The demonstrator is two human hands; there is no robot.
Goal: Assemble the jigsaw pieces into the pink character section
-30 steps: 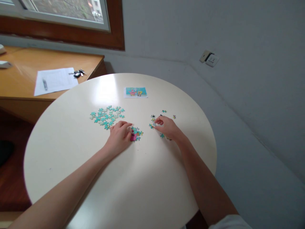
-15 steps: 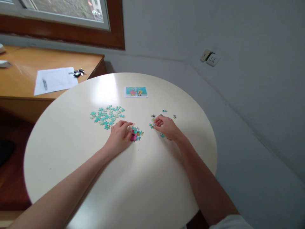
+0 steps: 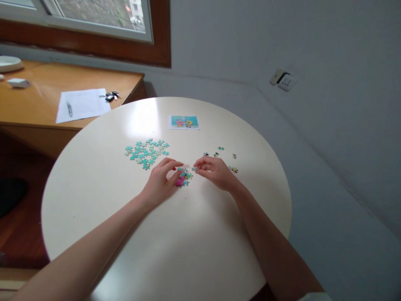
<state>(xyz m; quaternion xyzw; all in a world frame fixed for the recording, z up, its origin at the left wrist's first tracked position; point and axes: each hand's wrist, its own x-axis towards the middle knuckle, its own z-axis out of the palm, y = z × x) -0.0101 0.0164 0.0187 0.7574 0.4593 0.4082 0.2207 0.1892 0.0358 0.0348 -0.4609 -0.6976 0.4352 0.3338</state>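
Observation:
A small joined patch of puzzle (image 3: 184, 177), pink and teal, lies in the middle of the round cream table (image 3: 188, 251). My left hand (image 3: 161, 180) rests on the table against its left side, fingers curled, fingertips touching the patch. My right hand (image 3: 213, 170) is just right of the patch and pinches a small puzzle piece (image 3: 193, 169) at its upper right edge. A heap of loose teal pieces (image 3: 146, 151) lies left of my hands. A few loose pieces (image 3: 223, 154) lie right of my right hand.
A small reference picture (image 3: 184, 122) lies at the table's far side. Behind on the left stands a wooden desk (image 3: 37, 104) with a sheet of paper (image 3: 82, 104), a pen and keys (image 3: 109, 96). A wall socket (image 3: 284, 79) is at the right.
My right hand has moved left from the loose pieces to the joined patch, with a piece pinched in it. My left hand stays by the patch. The camera has shifted a little.

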